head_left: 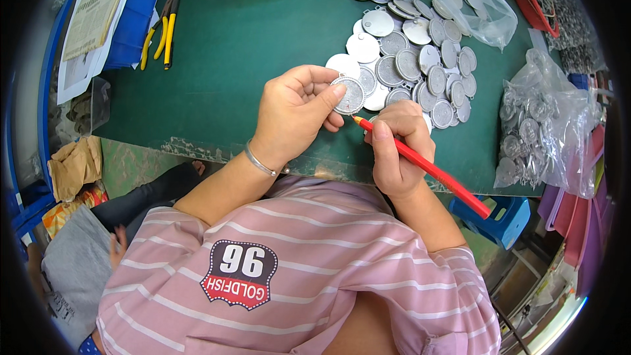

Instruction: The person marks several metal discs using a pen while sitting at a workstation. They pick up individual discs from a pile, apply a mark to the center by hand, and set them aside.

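Between the thumb and fingers of my left hand [296, 102] is a round silver metal disc [350, 96] with a textured face and beaded rim. My right hand [401, 148] grips a thick red pencil [440, 174], its tip close to the disc's lower edge; whether it touches I cannot tell. Just beyond both hands lies a loose pile of similar silver discs [407, 64], some with the plain side up and some with the textured side up. Small loops stick out from the edges of several.
Yellow-handled pliers [158, 36] and a blue bin with papers [131, 20] lie at the left of the green table [217, 46]. Clear plastic bags [470, 3] of metal pieces stand at the back and right. A blue stool [503, 220] is below; another person [79, 263] sits at left.
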Tool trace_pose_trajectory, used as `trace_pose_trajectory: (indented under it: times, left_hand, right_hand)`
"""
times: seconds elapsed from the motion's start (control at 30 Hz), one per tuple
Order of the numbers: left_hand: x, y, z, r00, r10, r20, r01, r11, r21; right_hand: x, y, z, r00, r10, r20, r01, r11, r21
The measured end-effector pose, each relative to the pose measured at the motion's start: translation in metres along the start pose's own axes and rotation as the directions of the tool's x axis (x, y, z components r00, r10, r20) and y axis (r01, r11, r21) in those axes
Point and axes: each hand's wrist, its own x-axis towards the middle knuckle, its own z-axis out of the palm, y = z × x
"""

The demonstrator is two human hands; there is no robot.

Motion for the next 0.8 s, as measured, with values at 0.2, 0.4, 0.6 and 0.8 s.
trace_pose_trajectory:
  times: [0.2, 0.4, 0.6, 0.8]
  left_hand:
    - [-0.0007, 0.0016, 0.0014, 1.0, -0.003, -0.009, 0.003, 1.0, 0.013]
    - [-0.0004, 0.0009, 0.0007, 1.0, 0.002, -0.003, -0.002, 1.0, 0.02]
    - [-0.0003, 0.0031, -0.0002, 0.999, -0.03, -0.015, 0.029, 0.999, -0.016]
    - [-0.0013, 0.0018, -0.0007, 1.0, -0.006, 0.001, 0.006, 1.0, 0.031]
  right_hand:
    - [0.0034, -0.0019, 0.0021, 0.999, -0.051, 0.02, 0.051, 0.999, 0.015]
    - [0.0054, -0.0063, 0.0063, 0.995, -0.043, 0.095, 0.05, 0.996, -0.075]
    - [0.0031, -0.0048, 0.0062, 0.997, -0.054, 0.064, 0.054, 0.999, -0.006]
    - [0.0054, -0.0055, 0.0085, 0.994, -0.073, 0.081, 0.076, 0.996, -0.036]
